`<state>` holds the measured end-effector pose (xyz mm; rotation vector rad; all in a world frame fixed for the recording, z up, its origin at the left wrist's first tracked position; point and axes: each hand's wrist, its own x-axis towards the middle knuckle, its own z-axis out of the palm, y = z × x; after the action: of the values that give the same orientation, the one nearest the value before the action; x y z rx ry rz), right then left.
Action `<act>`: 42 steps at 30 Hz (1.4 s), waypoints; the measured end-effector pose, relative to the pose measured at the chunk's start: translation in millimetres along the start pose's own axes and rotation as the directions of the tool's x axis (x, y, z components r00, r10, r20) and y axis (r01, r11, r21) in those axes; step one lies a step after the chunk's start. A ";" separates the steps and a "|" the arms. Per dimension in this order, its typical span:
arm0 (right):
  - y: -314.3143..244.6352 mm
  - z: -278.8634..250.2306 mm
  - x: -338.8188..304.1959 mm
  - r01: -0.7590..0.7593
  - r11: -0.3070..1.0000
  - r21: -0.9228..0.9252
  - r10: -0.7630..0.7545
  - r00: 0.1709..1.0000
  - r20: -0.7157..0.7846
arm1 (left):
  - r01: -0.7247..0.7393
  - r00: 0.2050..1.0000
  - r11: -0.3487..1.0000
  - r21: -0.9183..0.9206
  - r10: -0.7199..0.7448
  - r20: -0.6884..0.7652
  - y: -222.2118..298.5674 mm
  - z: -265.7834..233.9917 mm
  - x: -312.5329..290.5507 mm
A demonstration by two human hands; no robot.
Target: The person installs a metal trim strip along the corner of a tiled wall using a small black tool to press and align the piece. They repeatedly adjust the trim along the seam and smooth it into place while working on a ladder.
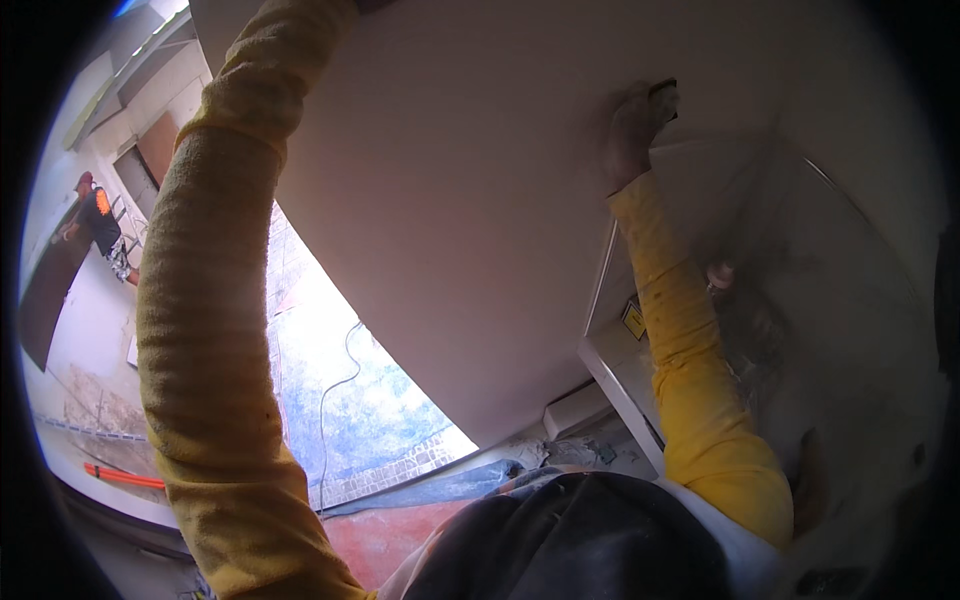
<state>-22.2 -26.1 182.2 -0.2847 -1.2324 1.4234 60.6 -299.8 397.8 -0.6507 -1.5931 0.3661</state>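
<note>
The right hand [627,135], slightly blurred, has its fingers curled around a small block [664,97], dark along the edge with a whitish patch; its exact kind is unclear. It sits up against a large panel [460,210], smooth, plain and dull pinkish grey in the shade. Only a sliver of the left hand [374,4] shows at the top edge, so its fingers' state cannot be told.

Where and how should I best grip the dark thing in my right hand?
Probably grip the dark thing by its lower-left part in the picture, coming from below: your right hand appears to hold it there, and its dark edge shows beyond at the upper right. Blur hides its full shape.
</note>
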 end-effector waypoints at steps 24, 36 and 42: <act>142.2 -109.8 -96.2 0.916 0.397 0.058 -0.723 0.274 0.634 | -0.451 0.851 0.829 0.330 0.511 -0.119 -29.2 39.4 32.5; 130.9 -115.7 -89.8 0.866 0.490 -0.104 -0.707 0.464 0.534 | -0.606 0.771 0.673 0.425 0.629 0.103 -76.0 65.4 32.9; 150.4 -120.2 -94.5 0.853 0.513 -0.093 -0.712 0.484 0.508 | -0.605 0.746 0.569 0.557 0.649 0.148 -97.4 66.5 43.1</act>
<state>10.3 -10.4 -29.3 0.3871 -1.6538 0.4141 -24.6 -341.2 480.4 -0.7222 -1.0244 1.3043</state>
